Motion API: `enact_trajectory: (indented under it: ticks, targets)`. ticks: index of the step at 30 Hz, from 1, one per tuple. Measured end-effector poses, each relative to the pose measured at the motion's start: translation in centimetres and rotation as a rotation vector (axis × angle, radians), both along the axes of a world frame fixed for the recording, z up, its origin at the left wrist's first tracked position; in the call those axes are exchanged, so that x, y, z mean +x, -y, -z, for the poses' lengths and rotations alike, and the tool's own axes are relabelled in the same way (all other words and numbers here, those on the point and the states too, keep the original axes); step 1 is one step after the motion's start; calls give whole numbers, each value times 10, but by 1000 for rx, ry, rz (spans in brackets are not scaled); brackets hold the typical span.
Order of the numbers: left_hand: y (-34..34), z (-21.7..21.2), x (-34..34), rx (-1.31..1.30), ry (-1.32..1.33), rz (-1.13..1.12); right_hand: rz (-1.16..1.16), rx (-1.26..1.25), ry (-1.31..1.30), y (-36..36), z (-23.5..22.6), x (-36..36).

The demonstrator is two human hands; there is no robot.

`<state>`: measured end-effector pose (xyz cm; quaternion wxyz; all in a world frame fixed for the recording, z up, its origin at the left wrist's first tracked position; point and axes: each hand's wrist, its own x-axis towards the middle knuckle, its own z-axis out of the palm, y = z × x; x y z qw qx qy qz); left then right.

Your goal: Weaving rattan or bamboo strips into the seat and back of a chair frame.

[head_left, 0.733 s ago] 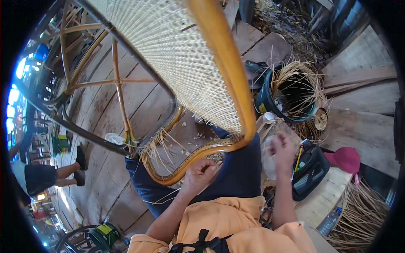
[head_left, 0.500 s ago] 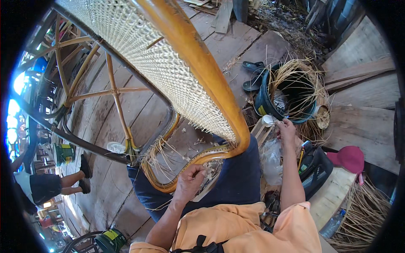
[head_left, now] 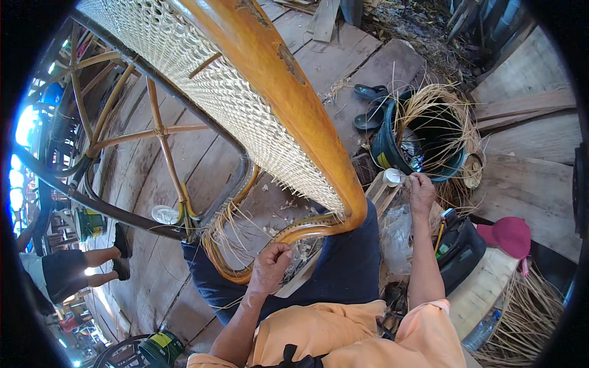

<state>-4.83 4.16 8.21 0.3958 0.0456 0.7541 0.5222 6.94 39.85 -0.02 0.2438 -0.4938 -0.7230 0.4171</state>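
Left fingers [head_left: 270, 254] curled closed, right arm [head_left: 426, 264] outstretched, right fingers [head_left: 419, 180] beside white cup [head_left: 392, 177] — both holds unclear

Light orange shirt [head_left: 343, 334], short-sleeved; black strap [head_left: 297, 361] (only partly in view); dark blue trousers [head_left: 351, 260]; left hand [head_left: 270, 268] and right hand [head_left: 421, 193] bare.

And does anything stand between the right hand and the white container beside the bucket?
Nothing visible does. The right hand is just right of the white container, its grip close beside it; whether they touch is unclear. The bucket is beyond and the clear plastic bag lower in the picture, neither in between.
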Motion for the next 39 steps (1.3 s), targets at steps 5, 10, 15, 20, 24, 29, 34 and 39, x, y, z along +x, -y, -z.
enact_trajectory:
  ticks: [5,10,15,20,24,29,34,39]
  targets:
    - [2,4,-2,34,-18,9,24,212,-15,-2,13,0]
    - [2,2,-2,20,-13,33,-146,411,95,2,37,5]
    - [5,5,-1,66,29,-56,-45,318,30,0,24,10]
    - [11,3,-4,34,38,-119,56,30,6,4,15,0]
    - [3,3,-7,32,48,-138,135,25,-62,-47,71,53]
    - [20,-2,-24,126,122,-358,342,-388,-440,35,-92,50]
    - [30,-13,-34,187,162,-435,-33,-478,-666,136,-144,30]
    - [40,-21,-35,312,169,-497,-228,-752,-578,241,-132,-62]
